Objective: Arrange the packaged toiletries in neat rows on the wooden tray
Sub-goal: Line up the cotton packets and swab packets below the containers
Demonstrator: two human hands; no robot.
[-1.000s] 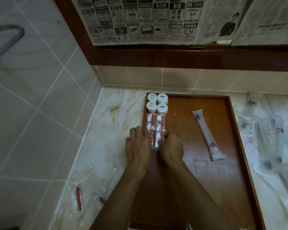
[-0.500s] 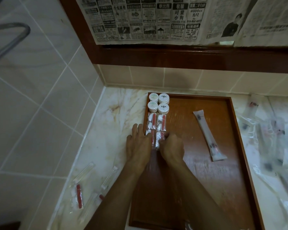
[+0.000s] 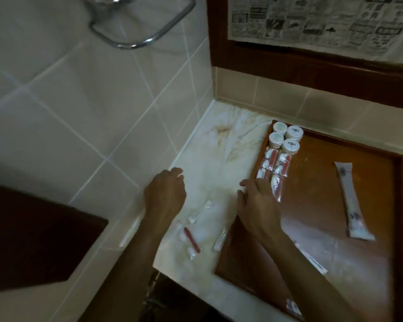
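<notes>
The wooden tray (image 3: 335, 263) is set on the marble counter (image 3: 221, 145). Four white round tubs (image 3: 285, 139) and clear sachets with red sticks (image 3: 273, 169) are ranked in two columns at its far-left corner — a long white packet (image 3: 351, 201) lies apart, right. Left hand (image 3: 164, 194) and right hand (image 3: 258, 205) are spread, empty, above loose sachets (image 3: 191, 238) on the counter
</notes>
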